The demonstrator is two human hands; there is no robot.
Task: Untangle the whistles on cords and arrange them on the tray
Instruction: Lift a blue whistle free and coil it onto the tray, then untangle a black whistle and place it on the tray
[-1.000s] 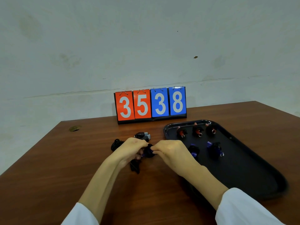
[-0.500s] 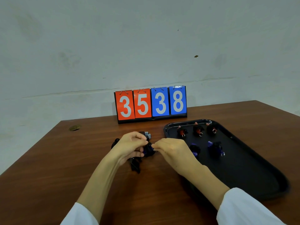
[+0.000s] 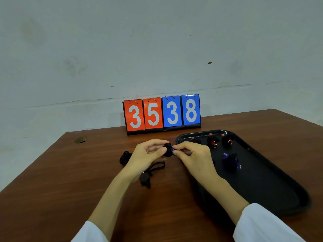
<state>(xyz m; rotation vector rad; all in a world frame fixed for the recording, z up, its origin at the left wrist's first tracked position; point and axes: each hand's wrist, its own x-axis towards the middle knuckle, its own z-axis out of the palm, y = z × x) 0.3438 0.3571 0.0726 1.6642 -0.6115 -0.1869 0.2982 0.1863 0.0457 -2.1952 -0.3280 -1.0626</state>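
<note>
Cord (image 3: pixel 167 151) is lying bunched, soft, round the light whistle (image 3: pixel 172 150) that the left hand (image 3: pixel 146 154) and right hand (image 3: pixel 195 156) are pinching; its hard body looks the surest hold.

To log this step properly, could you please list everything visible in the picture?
scoreboard: 1, red and blue cards reading 3538, far side of the table
tray: 1, black, right side of the table
red whistles: 3, red with black cord, far row of the tray
blue whistle: 1 in plain view, blue with black cord, middle of the tray
black bundle: 1, black, on the table behind the left wrist
corded whistle: 1, black, on the table under the left forearm
held bundle: 1, black and blue, between the hands
table: 1, brown wood
left hand: pinches the held bundle
right hand: pinches it too
</note>
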